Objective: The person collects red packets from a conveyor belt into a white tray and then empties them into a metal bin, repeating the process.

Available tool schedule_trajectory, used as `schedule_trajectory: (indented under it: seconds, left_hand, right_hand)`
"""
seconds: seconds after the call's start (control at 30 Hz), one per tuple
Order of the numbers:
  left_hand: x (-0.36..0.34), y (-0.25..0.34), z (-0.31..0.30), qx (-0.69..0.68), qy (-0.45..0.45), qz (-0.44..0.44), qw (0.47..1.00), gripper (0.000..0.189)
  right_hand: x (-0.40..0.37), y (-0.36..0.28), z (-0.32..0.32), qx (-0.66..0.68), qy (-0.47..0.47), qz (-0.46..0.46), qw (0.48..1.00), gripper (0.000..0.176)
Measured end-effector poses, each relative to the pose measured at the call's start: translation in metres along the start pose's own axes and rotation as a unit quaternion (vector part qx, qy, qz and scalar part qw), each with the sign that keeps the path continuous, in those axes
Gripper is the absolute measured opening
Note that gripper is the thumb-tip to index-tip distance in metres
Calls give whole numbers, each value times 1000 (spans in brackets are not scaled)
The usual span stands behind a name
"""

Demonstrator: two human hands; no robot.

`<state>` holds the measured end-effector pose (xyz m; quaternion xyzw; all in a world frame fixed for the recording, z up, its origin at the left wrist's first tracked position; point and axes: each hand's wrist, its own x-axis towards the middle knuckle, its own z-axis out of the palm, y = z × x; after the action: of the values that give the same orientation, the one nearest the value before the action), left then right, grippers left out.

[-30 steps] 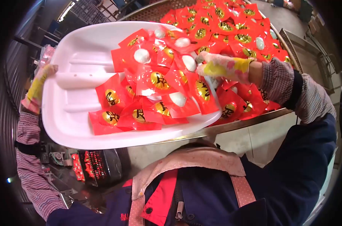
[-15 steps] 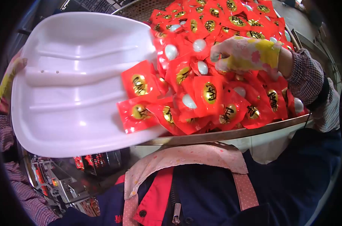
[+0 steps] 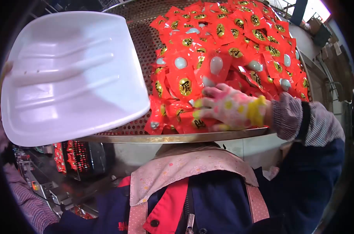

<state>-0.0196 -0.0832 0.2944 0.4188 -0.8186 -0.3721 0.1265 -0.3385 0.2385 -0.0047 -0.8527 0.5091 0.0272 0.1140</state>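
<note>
At the left edge my gloved left hand (image 3: pixel 6 72) grips the far side of a white plastic scoop (image 3: pixel 73 78); most of its fingers are hidden behind it. The scoop has ridges and holds no packets. My right hand (image 3: pixel 229 107), in a flowered glove with yellow patches, rests with fingers spread on the near part of a heap of red packets (image 3: pixel 184 86). The packets bear gold circles with black characters, and some show pale egg-shaped contents. They lie in a perforated metal tray (image 3: pixel 167 139).
Below the tray at the left is a dark crate (image 3: pixel 81 156) with red packets in it. Machinery (image 3: pixel 36 183) stands at the lower left. A metal rack and boxes (image 3: pixel 336 70) are at the right. The tray's near rim runs in front of my apron.
The scoop has moved left off the heap, and the packets that lay on its edge are off it. My right hand has come nearer and its fingers have spread.
</note>
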Motion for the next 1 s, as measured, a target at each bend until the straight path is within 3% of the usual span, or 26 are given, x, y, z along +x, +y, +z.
schedule_trajectory:
  seconds: [0.07,0.1,0.13,0.23,0.3,0.33,0.37,0.4,0.47,0.5,0.53,0.6,0.63,0.7,0.73,0.8,0.83,0.87,0.9,0.93,1.0]
  left_hand:
    - [-17,-83,-24,-97,-10,-25,995,55]
    - [-24,-130,-36,-158,-17,-40,986,56]
    - [-28,-177,-43,-223,-28,-59,973,57]
    - [-30,-278,-15,-404,-56,-92,909,61]
    - [-31,-288,35,-485,-37,-95,869,57]
    - [-38,-275,66,-461,73,-98,879,56]
    - [-36,-300,70,-448,128,-77,882,54]
    - [-34,-326,74,-429,183,-58,882,52]
    - [-30,-308,99,-527,189,-116,820,52]
    - [-33,-302,104,-531,165,-124,822,52]
    - [-31,-305,109,-536,158,-124,820,52]
    - [-35,-309,116,-523,245,-152,802,53]
    - [-45,-349,123,-360,236,4,903,57]
    - [-47,-355,124,-324,212,36,921,58]
    - [-45,-356,124,-274,199,62,939,60]
    - [-43,-350,130,-300,238,51,922,56]
    - [-45,-343,131,-187,257,101,943,55]
    - [-45,-339,132,-71,273,150,948,55]
    - [-36,-351,132,-238,299,48,923,52]
    - [-33,-348,130,-240,299,53,922,52]
    - [-28,-334,123,-518,263,-73,811,50]
  right_hand:
    - [-4,12,-7,34,34,-27,998,39]
    - [8,17,-14,89,-19,-7,996,42]
    - [21,22,-21,125,-2,47,991,45]
    - [60,29,-14,64,126,126,982,43]
    - [90,24,2,60,104,98,988,42]
    - [95,22,3,54,97,68,992,41]
    - [90,20,0,109,55,62,991,38]
    - [79,18,2,230,23,56,971,35]
    - [61,11,26,159,10,30,987,33]
    - [71,18,24,138,-5,48,989,33]
    - [80,25,27,78,27,103,991,35]
    - [104,38,29,-66,154,161,973,31]
    - [109,33,24,-76,148,173,971,31]
    - [115,12,16,55,83,272,957,43]
    - [101,7,41,-7,119,161,980,54]
    - [88,-12,18,34,36,116,992,60]
    - [90,-5,7,56,-38,109,992,61]
    - [99,2,-6,52,-37,113,992,61]
    - [115,9,-19,8,12,100,995,60]
    - [132,13,-25,-35,61,86,994,60]
    - [174,26,9,-42,105,92,989,57]
